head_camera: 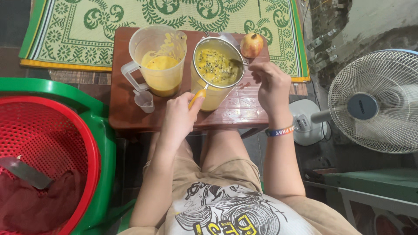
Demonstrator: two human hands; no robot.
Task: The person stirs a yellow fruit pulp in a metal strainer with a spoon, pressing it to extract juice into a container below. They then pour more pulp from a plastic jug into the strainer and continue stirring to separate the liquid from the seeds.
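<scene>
The left hand is closed around the orange handle of a metal strainer, thumb on top, fingers curled under. The strainer, just ahead of that grip, rests on the mouth of a clear container holding yellow juice, and it is filled with yellow pulp and dark seeds. The right hand sits to the right of the strainer with its fingers bent tight on a spoon, whose bowl dips into the pulp at the strainer's right rim. Left of the left hand's grip, just beside the strainer, stands a clear pitcher part full of orange-yellow liquid, and a small clear cup sits nearer the table's front-left edge. Beyond the right hand, near the far right corner, lies a whole round fruit. The bare stretch of table lies between the two hands and along the near edge; the left hand hangs at that near edge, over the person's knees. Well to the left are a red perforated basket inside a green tub; to the right, off the table, stands a white fan. A green-patterned mat lies beyond the table's far edge.
</scene>
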